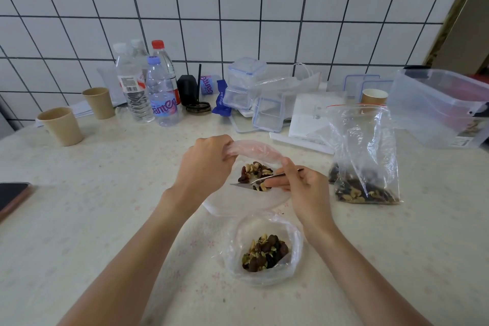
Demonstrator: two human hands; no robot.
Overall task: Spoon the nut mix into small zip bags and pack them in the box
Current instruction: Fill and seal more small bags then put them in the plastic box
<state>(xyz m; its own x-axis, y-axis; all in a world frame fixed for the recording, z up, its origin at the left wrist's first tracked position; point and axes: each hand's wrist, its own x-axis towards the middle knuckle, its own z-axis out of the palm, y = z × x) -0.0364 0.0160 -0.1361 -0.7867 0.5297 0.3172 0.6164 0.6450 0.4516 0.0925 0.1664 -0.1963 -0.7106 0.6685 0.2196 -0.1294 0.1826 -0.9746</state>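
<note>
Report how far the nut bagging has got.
Done: one small zip bag near the person holds nuts, though open. In hand: the left hand holds a second bag open while the right hand spoons mix in with the spoon. Left: the large bag still holds mix; nothing visibly packed in the clear box.

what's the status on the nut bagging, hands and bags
Left hand holds small zip bag open by its rim. Right hand grips spoon, nuts going in. One filled bag sits open nearby. Nothing blocking.
</note>
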